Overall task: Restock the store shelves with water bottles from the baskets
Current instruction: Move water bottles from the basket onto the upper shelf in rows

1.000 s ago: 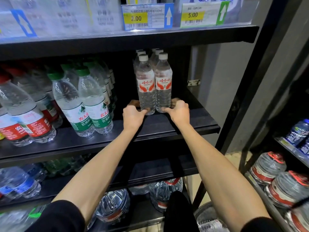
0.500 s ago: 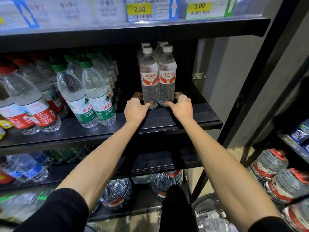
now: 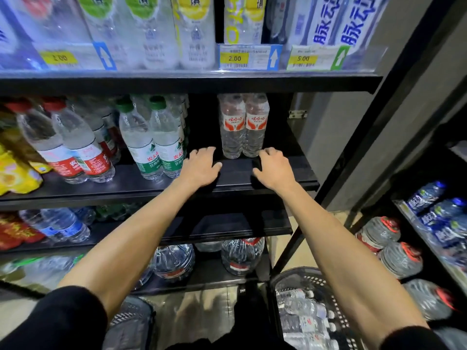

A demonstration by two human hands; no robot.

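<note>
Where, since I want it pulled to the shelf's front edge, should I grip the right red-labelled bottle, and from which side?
Grip the right bottle around its clear body below the label, coming from the front-right. It stands upright, its left side touching the left bottle, while its right side faces open shelf.

Place: a shop's drinks aisle.
Shelving: black metal shelves (image 3: 126, 190) stocked with rows of bottled water (image 3: 151, 140).
Pricing: shelf-edge price tags (image 3: 242, 58) reading 2.00 and 5.00.
Floor: a basket (image 3: 316, 280) holding more bottles.
</note>
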